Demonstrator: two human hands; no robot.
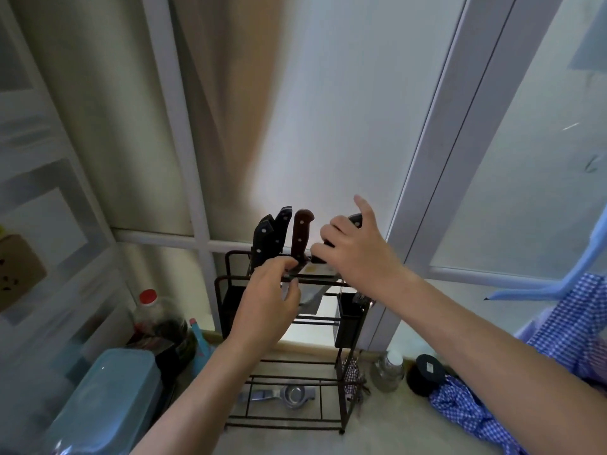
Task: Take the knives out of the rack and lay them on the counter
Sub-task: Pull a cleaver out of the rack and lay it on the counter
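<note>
Nearest you, a teal plastic lidded bin [108, 399] sits at the lower left and blue-and-white checked cloth [476, 418] lies bunched at the lower right on the pale counter [387, 431]. Between them stands the dark wire knife rack [341, 382], with a metal citrus squeezer [289, 394] lying on the counter under its lowest bars. Just right of the rack's foot are a clear glass jar [389, 369] and a round black lid [427, 372].

Your left hand [266, 310] reaches up to the rack's top rail, fingers curled narrowly and pinching at the bar just below the brown wooden-handled knife [300, 236]. Your right hand [354, 247] is wrapped around the black handle of the rightmost knife [356, 220], thumb raised; its blade is still down in the rack.

Left of the brown handle, the black riveted-handle knives [272, 234] stand upright in their slots. Behind the rack are frosted window panes [328, 110].
</note>
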